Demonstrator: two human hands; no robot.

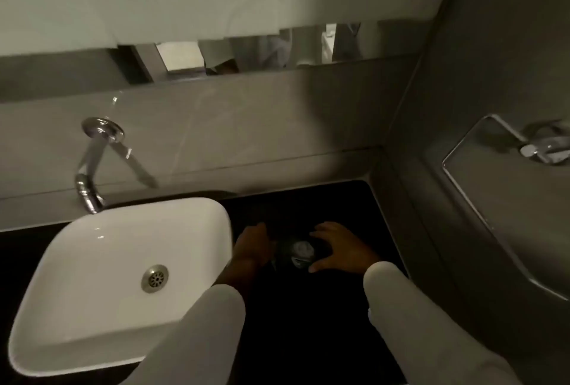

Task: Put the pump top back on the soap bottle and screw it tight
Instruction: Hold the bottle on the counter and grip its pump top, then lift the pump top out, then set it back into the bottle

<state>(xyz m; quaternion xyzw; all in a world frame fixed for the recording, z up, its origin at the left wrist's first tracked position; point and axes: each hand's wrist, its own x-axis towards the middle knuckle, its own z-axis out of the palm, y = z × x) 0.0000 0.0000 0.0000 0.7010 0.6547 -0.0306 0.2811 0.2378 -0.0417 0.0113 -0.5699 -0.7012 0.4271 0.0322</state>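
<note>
A: Soap bottle — that is the dark thing low in the frame, a little right of centre, standing on the black counter just beside the white basin. It is dim there; I see a pale round patch on top and little else.

B: Is the pump top on it?

A: I cannot tell. The pale patch may be the pump head or the open neck seen from above; the blur and the dark hide which.

B: And the hands?

A: The left hand sits at the bottle's left side, fingers curled; whether it grips the bottle or something small, I cannot tell. The right hand is spread fairly wide over the right side, fingertips touching or nearly touching the dark body — it looks like a steadying hold, though I would not swear it is closed on it.

B: How would you expect it to handle?

A: As a judgement only: a rigid plastic bottle, light to moderate depending on how full it is, likely slick if soap has run down it. I would hold the body low and firm with one hand, and turn the collar under the pump head with the other, not the nozzle, which would only spin or flex.

B: Risks?

A: Cross-threading in this light, and tipping it toward the basin.
</note>
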